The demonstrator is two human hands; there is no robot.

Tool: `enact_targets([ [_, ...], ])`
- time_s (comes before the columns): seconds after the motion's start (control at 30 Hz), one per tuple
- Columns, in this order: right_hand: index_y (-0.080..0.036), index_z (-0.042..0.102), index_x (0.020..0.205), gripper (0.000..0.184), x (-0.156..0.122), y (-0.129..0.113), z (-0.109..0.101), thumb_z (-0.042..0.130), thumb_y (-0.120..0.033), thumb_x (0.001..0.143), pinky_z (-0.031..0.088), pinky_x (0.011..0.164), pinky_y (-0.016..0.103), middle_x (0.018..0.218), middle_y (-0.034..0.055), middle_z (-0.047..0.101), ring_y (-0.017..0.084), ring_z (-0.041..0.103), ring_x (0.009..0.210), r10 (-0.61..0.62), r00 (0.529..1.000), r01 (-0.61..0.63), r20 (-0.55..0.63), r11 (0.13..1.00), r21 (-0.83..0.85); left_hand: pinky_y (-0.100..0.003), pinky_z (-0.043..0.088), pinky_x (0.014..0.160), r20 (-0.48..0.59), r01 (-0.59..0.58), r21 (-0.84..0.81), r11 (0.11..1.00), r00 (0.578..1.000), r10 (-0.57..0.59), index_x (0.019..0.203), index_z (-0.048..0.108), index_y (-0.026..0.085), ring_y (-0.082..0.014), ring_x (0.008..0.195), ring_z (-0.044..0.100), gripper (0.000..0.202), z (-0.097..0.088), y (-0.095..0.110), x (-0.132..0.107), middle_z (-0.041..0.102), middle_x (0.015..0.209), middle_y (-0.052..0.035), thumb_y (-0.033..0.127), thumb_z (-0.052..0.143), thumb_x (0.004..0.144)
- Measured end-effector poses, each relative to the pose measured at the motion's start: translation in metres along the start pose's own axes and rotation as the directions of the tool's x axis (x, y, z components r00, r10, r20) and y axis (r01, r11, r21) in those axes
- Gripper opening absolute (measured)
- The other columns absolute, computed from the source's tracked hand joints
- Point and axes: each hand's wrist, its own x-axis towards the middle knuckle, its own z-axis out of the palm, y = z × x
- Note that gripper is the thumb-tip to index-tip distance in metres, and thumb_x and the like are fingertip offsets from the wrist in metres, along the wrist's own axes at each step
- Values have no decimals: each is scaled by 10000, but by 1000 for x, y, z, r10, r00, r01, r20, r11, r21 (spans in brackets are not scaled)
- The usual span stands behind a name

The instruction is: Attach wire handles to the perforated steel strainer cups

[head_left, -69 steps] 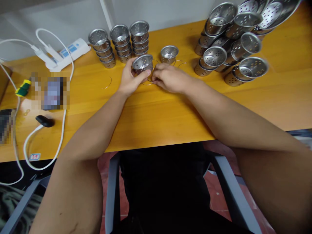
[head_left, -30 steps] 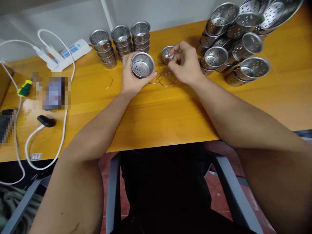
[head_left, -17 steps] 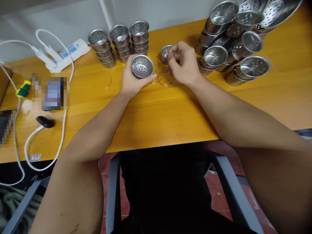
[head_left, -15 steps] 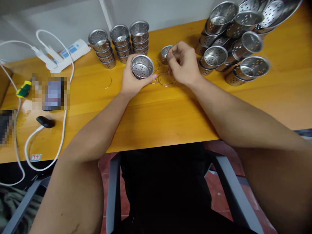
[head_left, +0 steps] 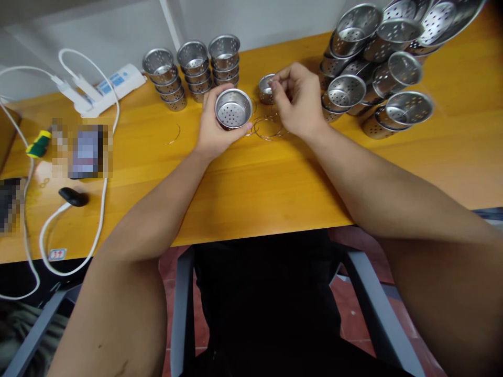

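My left hand (head_left: 211, 137) is closed round a perforated steel cup (head_left: 233, 109), its mouth tilted up toward me. My right hand (head_left: 299, 100) is raised just right of it, fingertips pinched together on a thin wire ring that is barely visible. Behind those fingertips a single steel cup (head_left: 265, 89) stands on the table. Several loose wire rings (head_left: 268, 127) lie on the wood between my hands.
Three short stacks of perforated cups (head_left: 193, 69) stand at the back. A big heap of the same cups (head_left: 377, 57) fills the back right. One wire ring (head_left: 174, 134) lies apart. A white power strip (head_left: 106, 86) with cables, a black mouse (head_left: 72, 196) and blurred items sit left.
My right hand rose from the rings on the table with its fingers pinched. My left hand tilted the cup's mouth toward me and shifted it slightly right.
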Motion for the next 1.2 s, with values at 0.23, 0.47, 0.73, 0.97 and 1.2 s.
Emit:
enact_targets([
  [0.23, -357, 726, 1322, 570, 0, 6, 7, 480, -864, 1229, 483, 813, 508, 988, 89, 770, 345, 581, 864, -53, 991, 79, -124, 973, 216, -587, 578, 1360, -26, -88, 39, 995, 996, 89, 1386, 655, 339, -416, 1481, 713, 932, 1, -21, 2, 697, 1434, -85, 746, 1183, 734],
  [0.47, -385, 678, 1081, 477, -1, -7, 16, 713, -852, 1172, 414, 666, 460, 806, 0, 616, 283, 491, 698, -149, 963, 233, -227, 883, 408, -511, 674, 1147, 53, -169, -76, 983, 983, 173, 1458, 609, 360, -355, 1280, 811, 987, 11, -39, -1, 776, 1393, -80, 822, 1128, 759],
  [0.73, -330, 712, 1080, 663, 2, -8, 20, 752, -991, 1098, 359, 609, 418, 720, -35, 537, 216, 401, 622, -233, 971, 225, -55, 810, 541, -508, 690, 1129, 127, -161, -137, 977, 976, 179, 1523, 580, 352, -354, 1291, 801, 1016, 13, -42, -9, 740, 1443, -97, 731, 1151, 773],
  [0.97, -347, 711, 1069, 441, -7, -15, 14, 849, -754, 1172, 421, 677, 434, 762, -15, 620, 239, 447, 704, -210, 977, 203, -38, 858, 473, -504, 692, 1135, 147, -146, -142, 979, 975, 166, 1540, 558, 345, -350, 1301, 794, 985, 18, -38, -13, 720, 1449, -104, 688, 1137, 820],
  [1.2, -361, 709, 1063, 439, -10, -19, 10, 885, -755, 1139, 478, 710, 447, 758, -12, 632, 257, 498, 736, -190, 982, 169, -7, 856, 488, -519, 678, 1149, 162, -146, -100, 984, 974, 161, 1544, 535, 343, -357, 1313, 786, 986, 17, -33, -14, 717, 1437, -103, 740, 1104, 842],
])
